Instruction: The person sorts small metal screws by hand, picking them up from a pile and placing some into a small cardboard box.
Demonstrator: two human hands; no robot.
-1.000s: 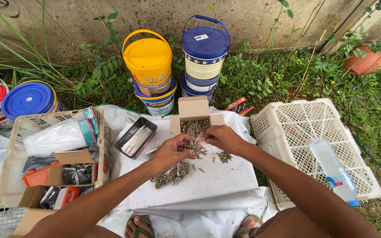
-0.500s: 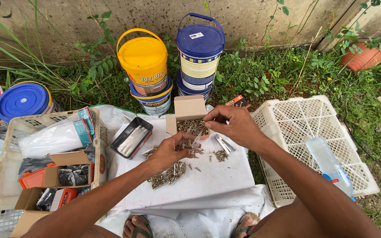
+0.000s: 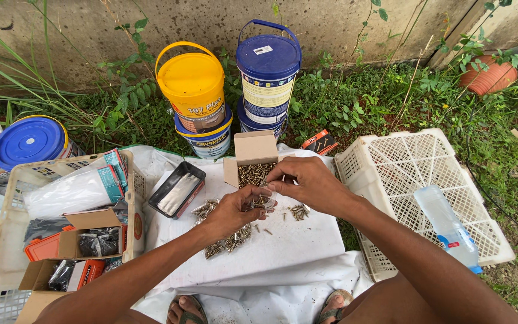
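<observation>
Head view: a small open cardboard box full of brass-coloured screws is seen standing on a white sheet spread over the ground. The right hand is held right at the front edge of that box, with its fingertips pinched shut on what looks like a screw or two (too small to be sure of the count). The left hand is kept just beside it, fingers curled shut around a few screws, the two hands almost touching. Loose screws are scattered on the sheet under and around the left hand, and a smaller heap is seen below the right hand.

An open black tin is lying to the left of the box. Further left, a cream plastic crate is packed with cartons and bagged hardware. An upturned white crate is placed on the right, with a clear plastic bottle lying on it. Behind, a yellow-lidded bucket and a blue-lidded bucket are stacked on other tubs against a concrete wall, grass all around.
</observation>
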